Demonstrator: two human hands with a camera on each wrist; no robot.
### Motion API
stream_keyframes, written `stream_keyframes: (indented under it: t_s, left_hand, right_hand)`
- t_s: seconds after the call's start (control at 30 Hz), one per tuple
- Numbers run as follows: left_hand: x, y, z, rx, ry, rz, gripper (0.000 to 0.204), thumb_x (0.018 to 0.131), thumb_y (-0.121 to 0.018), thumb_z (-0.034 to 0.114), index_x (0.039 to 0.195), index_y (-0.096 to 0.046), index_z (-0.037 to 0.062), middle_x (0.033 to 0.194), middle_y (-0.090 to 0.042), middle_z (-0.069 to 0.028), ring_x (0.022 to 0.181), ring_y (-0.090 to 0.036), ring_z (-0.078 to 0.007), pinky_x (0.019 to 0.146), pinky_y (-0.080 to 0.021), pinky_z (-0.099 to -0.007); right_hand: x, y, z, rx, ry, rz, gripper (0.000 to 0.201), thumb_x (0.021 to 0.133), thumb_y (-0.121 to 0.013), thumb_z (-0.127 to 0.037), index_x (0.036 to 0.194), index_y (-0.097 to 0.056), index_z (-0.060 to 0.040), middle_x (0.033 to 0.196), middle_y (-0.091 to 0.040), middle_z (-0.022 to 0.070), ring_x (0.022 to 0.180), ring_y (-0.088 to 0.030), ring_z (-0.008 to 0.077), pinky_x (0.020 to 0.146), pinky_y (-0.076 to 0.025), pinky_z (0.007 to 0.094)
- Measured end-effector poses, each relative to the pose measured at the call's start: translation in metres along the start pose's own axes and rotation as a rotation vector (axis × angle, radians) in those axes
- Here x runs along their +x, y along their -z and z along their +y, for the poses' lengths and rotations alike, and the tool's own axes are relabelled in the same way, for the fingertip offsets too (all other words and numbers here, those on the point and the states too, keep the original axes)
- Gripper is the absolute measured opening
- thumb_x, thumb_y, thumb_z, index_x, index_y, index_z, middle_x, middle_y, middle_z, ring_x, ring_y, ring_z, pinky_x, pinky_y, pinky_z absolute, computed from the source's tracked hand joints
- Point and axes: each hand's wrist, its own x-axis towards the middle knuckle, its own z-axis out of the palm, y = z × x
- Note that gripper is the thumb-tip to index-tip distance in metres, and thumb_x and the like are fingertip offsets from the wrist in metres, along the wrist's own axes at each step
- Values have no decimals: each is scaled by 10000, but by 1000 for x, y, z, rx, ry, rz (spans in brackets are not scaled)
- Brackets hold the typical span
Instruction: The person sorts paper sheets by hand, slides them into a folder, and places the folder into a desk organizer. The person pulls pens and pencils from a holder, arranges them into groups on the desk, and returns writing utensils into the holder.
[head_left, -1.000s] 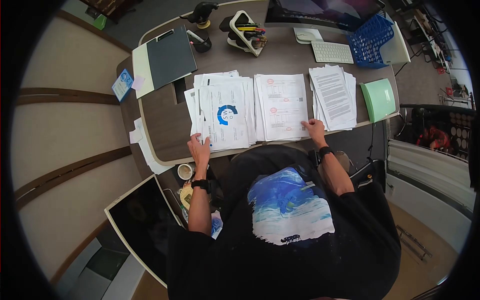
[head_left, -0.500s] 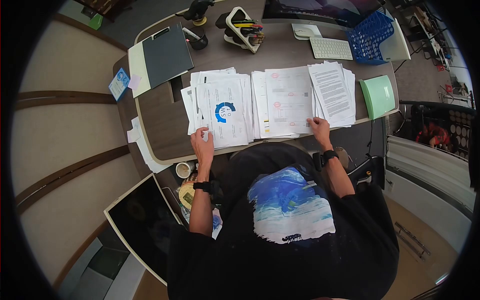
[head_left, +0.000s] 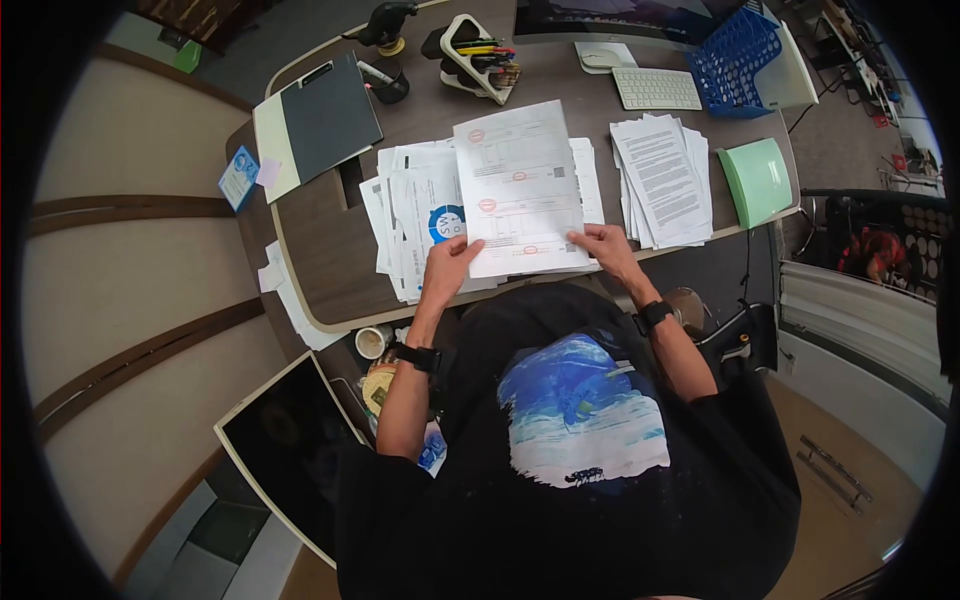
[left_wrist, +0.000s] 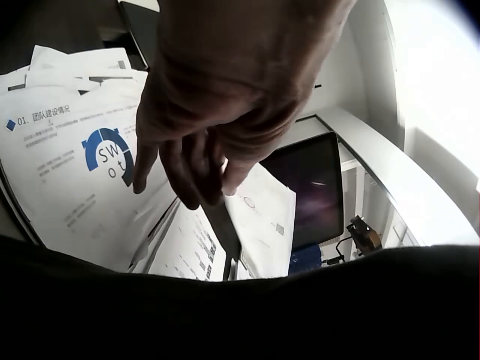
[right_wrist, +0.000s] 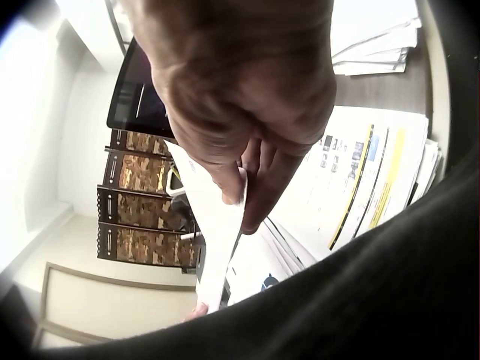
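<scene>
While both hands pinch its lower part, thumbs toward the printed face, a thin white sheet [head_left: 520, 190] with red oval stamps and small square codes is held up over the piles of paper. The left hand [head_left: 449, 268] is clamped on its lower left edge, the right hand [head_left: 612, 252] on its lower right edge. Beneath it lie the smooth, loosely fanned left pile [head_left: 405, 200], showing a blue ring of arrows, and the middle pile [head_left: 590, 180]. The right pile [head_left: 665, 180], densely printed on top, sits apart on the wood-grained surface [head_left: 330, 250], near a glossy green folder [head_left: 757, 180]. Farther back are a flat white keyboard [head_left: 657, 90], a blue plastic basket [head_left: 735, 65] pierced with holes, and a round black pen cup [head_left: 390, 88].

The left wrist view makes out a small blue diamond and heading beside the ring. The right wrist view alone reveals the yellow and black bands of a printed page [right_wrist: 364, 176] and brown, mottled panels [right_wrist: 150, 199] in the background; it also catches the sheet nearly edge-on between thumb and fingers.

Half a second ago the sheet lay over the middle pile, reaching the right pile, and the left hand was at the left pile's lower edge. Now the sheet is lifted and shifted left, partly covering the blue ring.
</scene>
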Motion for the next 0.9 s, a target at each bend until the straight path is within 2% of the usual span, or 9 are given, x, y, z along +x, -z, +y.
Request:
stream_keyframes:
  t_s: [0.1,0.17,0.2,0.27,0.3,0.4,0.63,0.7,0.9]
  left_hand:
    - [-8,9,-5,33,1,107,413,993,-778,292,1218,-768,-54,988,-812,-111,864,-704,-125,789,-541,-284]
    - [-12,24,-16,85,30,229,415,960,-814,290,1177,-780,-62,916,-815,-102,797,-675,-94,729,-535,-288]
    - [-15,33,-24,87,30,230,415,960,-814,290,1177,-780,-62,916,-815,-102,797,-675,-94,729,-535,-288]
    - [-23,50,-32,158,103,337,434,936,-834,301,1175,-784,-57,918,-814,-108,798,-674,-102,744,-537,-296]
    - [-24,55,-43,159,108,339,434,936,-834,301,1175,-784,-57,918,-814,-108,798,-674,-102,744,-537,-296]
    - [-24,70,-72,177,191,424,455,913,-849,324,1166,-791,-50,931,-816,-131,818,-704,-136,772,-548,-317]
    - [-19,76,-99,318,232,513,492,892,-852,348,1201,-783,-29,1021,-814,-169,916,-760,-236,856,-564,-353]
    - [-15,76,-109,356,233,539,489,892,-851,345,1215,-778,-15,1042,-811,-162,938,-758,-239,865,-563,-354]
    - [-24,74,-117,399,169,563,417,876,-860,273,1204,-726,53,948,-741,-84,881,-706,-239,819,-558,-388]
  right_hand:
    - [8,0,4,23,-40,-63,404,999,-785,-326,1047,-796,75,840,-742,33,745,-642,87,676,-521,270]
    - [21,5,30,84,-30,8,469,952,-829,-346,1150,-757,73,982,-769,121,841,-714,184,768,-576,336]
    - [25,9,43,86,-29,7,469,952,-829,-346,1150,-757,73,982,-769,121,841,-714,184,768,-576,336]
    - [34,26,76,-606,140,339,594,892,-877,-365,1257,-688,64,1034,-753,141,905,-727,237,815,-578,339]
    - [42,37,98,-664,138,431,658,809,-928,-389,1239,-677,40,1008,-739,163,921,-720,277,848,-576,381]
    - [55,43,135,-652,29,461,624,804,-932,-367,1225,-681,21,998,-747,155,892,-721,262,820,-571,379]
    - [42,42,103,-644,-81,462,405,827,-913,-344,1001,-772,-7,806,-762,119,729,-729,222,704,-566,385]
    - [37,46,92,-562,-75,442,307,869,-851,-319,959,-822,-26,806,-776,154,765,-757,316,763,-583,428]
    - [25,57,85,-517,-51,374,325,910,-817,-308,1077,-830,-30,899,-805,166,792,-773,291,764,-586,398]
